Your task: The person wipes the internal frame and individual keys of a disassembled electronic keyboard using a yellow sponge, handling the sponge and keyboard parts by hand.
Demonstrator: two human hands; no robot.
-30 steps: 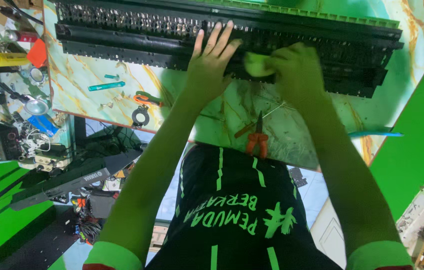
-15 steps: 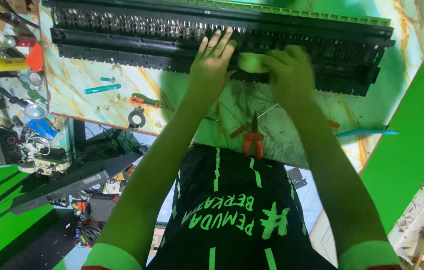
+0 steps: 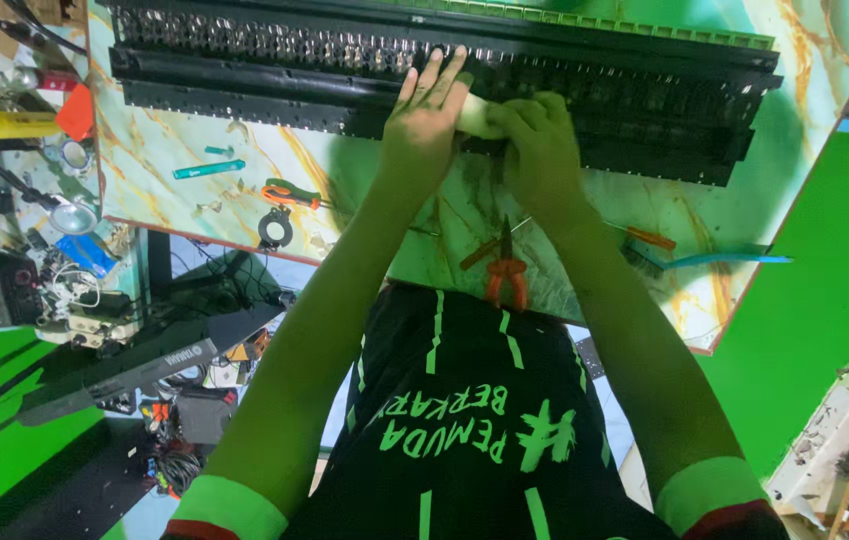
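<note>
As it lies lengthwise across the table, long black chassis (image 3: 244, 60), left hand (image 3: 424, 125) flat on it, right hand (image 3: 539, 140) gripping pale cloth (image 3: 476, 115)

Both your arms reach straight forward, bare from the short sleeve cuffs to the wrists, and converge until the hands almost meet. Your left hand (image 3: 424, 125) lies palm down, fingers stretched out flat and slightly spread, wrist straight. Your right hand (image 3: 539, 150) sits just beside it, fingers curled inward into a loose fist, knuckles up, thumb tucked toward the left hand's fingers.
</note>
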